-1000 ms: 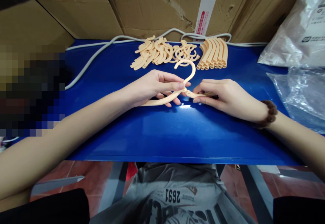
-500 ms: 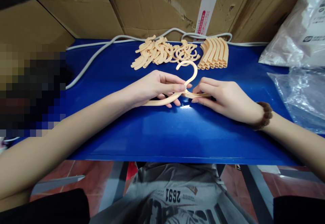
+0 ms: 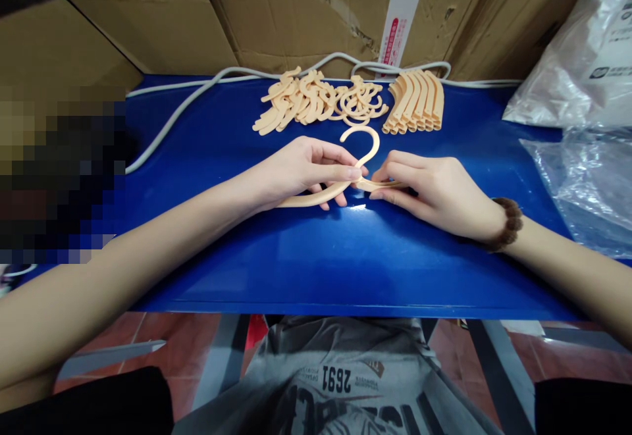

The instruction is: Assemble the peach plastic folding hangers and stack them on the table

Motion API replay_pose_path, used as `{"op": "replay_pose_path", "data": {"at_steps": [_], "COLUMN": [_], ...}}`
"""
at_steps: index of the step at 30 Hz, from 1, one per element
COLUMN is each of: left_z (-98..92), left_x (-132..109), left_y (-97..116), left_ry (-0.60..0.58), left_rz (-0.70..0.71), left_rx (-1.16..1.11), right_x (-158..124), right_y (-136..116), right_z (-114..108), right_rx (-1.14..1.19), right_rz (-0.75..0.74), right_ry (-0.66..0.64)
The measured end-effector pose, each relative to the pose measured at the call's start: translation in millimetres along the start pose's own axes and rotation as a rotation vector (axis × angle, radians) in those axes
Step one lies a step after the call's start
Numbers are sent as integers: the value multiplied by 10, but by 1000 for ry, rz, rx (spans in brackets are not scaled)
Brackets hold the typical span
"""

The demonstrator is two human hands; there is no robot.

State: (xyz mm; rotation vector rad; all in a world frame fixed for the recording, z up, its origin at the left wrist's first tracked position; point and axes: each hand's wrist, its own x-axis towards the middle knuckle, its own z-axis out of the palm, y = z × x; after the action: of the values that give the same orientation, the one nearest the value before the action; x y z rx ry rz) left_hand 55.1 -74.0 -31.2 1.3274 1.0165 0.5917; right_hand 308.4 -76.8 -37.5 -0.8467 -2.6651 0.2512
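A cream plastic clothes hanger [image 3: 332, 193] is held between my two hands above the blue table, its hook curving up and away from me. My left hand [image 3: 311, 170] pinches it at the base of the hook, thumb on top, while the left arm of the hanger runs beneath my palm. With thumb and fingers, my right hand [image 3: 427, 185] grips the hanger's right arm close to the centre. That arm's outer end is hidden under the hand. A brown fuzzy band [image 3: 508, 224] circles my right wrist.
Along the back of the blue table [image 3: 316, 270] lie loose curved hanger pieces [image 3: 296, 102], a heap of hooks [image 3: 358, 101] and stacked hanger arms [image 3: 417, 101]. Behind them runs a white cable [image 3: 217, 79] before cardboard boxes [image 3: 296, 14]. Plastic bags [image 3: 563, 79] stand at the right.
The hook has tipped slightly lower and a little to the left. My right hand has shifted slightly left; both hands keep their hold on the hanger.
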Motion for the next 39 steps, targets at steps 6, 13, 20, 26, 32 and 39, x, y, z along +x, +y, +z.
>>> {"op": "replay_pose_path", "data": {"at_steps": [6, 13, 20, 26, 32, 39], "left_z": [22, 40, 19, -5, 26, 19], "left_x": [-9, -18, 1, 13, -5, 10], "left_y": [10, 17, -7, -22, -24, -46], "left_ry": [9, 5, 22, 55, 107, 98], "left_rz": [31, 39, 71, 39, 58, 82], "left_rx": [49, 30, 7, 4, 10, 77], "right_x": [-4, 4, 24, 33, 53, 47], "right_y": [14, 18, -24, -74, -111, -81], "right_z": [1, -16, -15, -24, -41, -18], "right_rx": [20, 101, 186, 223, 236, 200], "right_rz": [-17, -16, 31, 111, 156, 154], "right_ry": [-25, -42, -53, -55, -48, -49]}}
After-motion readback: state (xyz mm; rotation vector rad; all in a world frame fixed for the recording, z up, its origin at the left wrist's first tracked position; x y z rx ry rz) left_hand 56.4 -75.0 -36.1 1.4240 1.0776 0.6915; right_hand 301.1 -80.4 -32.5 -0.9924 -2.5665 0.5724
